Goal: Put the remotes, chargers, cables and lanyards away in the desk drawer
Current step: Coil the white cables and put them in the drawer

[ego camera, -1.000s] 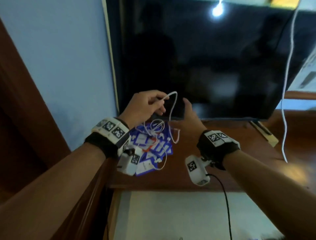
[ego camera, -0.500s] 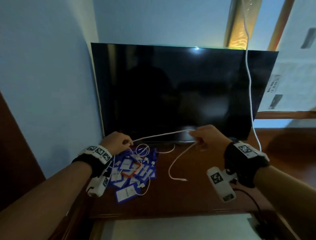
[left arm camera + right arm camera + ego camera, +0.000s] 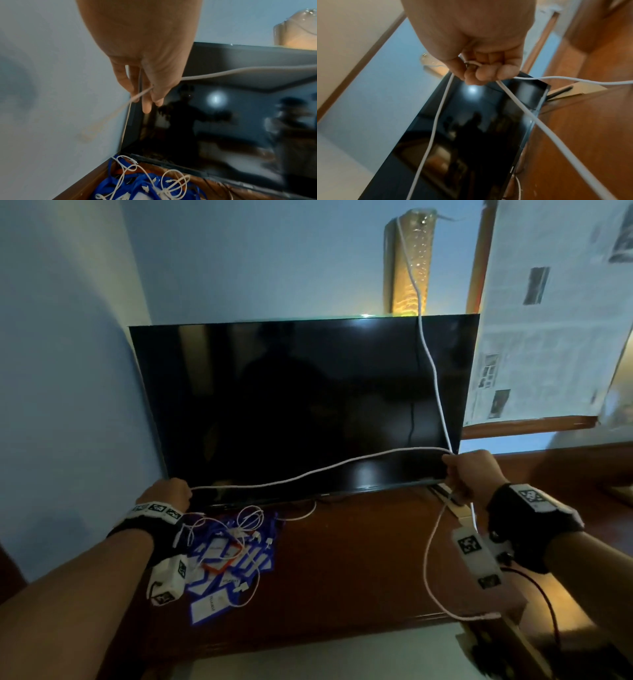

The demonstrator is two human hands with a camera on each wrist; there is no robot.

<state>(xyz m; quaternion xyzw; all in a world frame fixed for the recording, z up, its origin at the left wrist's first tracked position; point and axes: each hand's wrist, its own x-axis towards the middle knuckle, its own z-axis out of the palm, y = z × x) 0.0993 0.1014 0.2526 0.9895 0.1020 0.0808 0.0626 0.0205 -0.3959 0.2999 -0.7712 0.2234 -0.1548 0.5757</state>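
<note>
A long white cable (image 3: 318, 470) stretches in front of the TV between my two hands. My left hand (image 3: 171, 494) pinches one end near the TV's lower left corner; in the left wrist view the cable (image 3: 240, 71) runs between the fingers (image 3: 146, 106) of my left hand (image 3: 147, 100). My right hand (image 3: 469, 474) grips it at the TV's lower right corner, fist curled round the cable (image 3: 539, 121) in the right wrist view (image 3: 484, 73). The free end hangs in a loop to the desk's front edge. A pile of blue lanyards (image 3: 233, 559) with thin white cables (image 3: 246, 522) lies below my left hand.
A black TV (image 3: 301, 405) stands at the back of the brown wooden desk (image 3: 342, 559), tight against the blue wall on the left. Another white cord (image 3: 431, 364) hangs down over the TV's right side. A pale surface (image 3: 308, 655) shows below the desk's front edge.
My hands have moved apart: the right hand went right with the cable, the left stayed low by the pile. The cable now spans the TV's width.
</note>
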